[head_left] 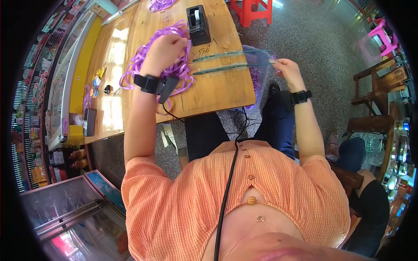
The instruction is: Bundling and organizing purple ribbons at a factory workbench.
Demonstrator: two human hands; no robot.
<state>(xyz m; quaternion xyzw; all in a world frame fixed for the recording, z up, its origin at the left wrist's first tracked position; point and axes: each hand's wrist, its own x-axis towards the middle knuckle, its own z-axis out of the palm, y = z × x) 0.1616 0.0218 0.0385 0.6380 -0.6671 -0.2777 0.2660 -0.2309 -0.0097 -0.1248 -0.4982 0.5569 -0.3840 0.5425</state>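
Note:
A loose heap of purple ribbon lies on the wooden table. My left hand is closed over this heap, with ribbon at its curled fingers; the fingertips are partly hidden. Two thin dark rods are fixed side by side to the tabletop under clear tape and jut past its right edge. At their free ends my right hand is closed in a pinch, with a small bit of purple ribbon showing at its fingertips. Close to the heap stands a black tape dispenser.
Below the table's right edge a translucent plastic bin holds more purple ribbon. A black cable runs down my front. A red stool stands beyond the table, a glass case at left. Another person's leg shows at right.

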